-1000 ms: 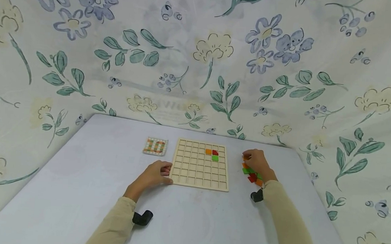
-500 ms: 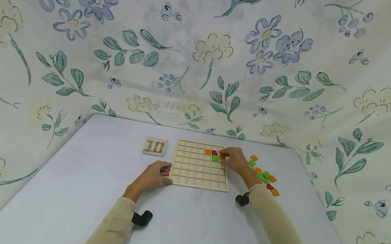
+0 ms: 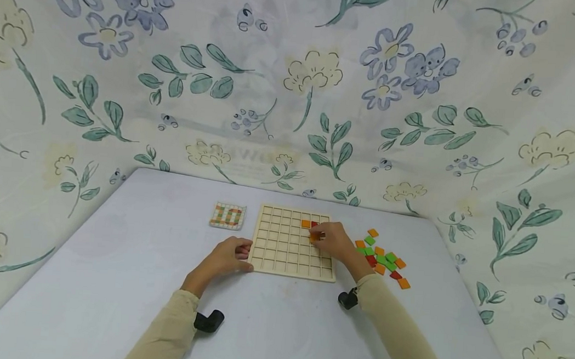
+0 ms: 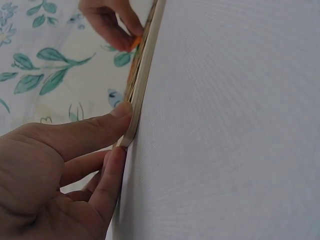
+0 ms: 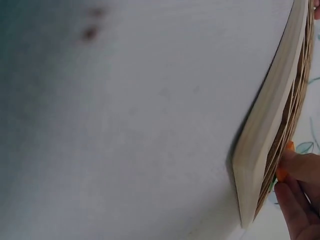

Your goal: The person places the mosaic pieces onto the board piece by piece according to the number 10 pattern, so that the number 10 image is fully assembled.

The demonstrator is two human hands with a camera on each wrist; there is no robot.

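A square wooden grid board (image 3: 283,252) lies on the white table. My left hand (image 3: 226,253) holds it by the near left corner, thumb and fingertip against its edge in the left wrist view. Over the board's upper right part, my right hand (image 3: 340,243) pinches an orange square tile (image 3: 314,237) between thumb and fingers; the tile also shows in the right wrist view, close over the grid. An orange tile (image 3: 305,223) and a partly covered red tile (image 3: 314,224) sit in neighbouring cells. The green tile below the red one is hidden behind my right hand.
Several loose green tiles (image 3: 391,257), orange tiles (image 3: 403,284) and red tiles (image 3: 396,275) lie scattered right of the board, beside my right forearm. Left of the board is a small card (image 3: 228,216) with a coloured 10 on a grid. A flowered cloth (image 3: 271,118) hangs behind the table.
My right hand has moved left from the loose tiles onto the board with an orange tile, then slightly further left and nearer. My left hand has stayed at the board's corner.
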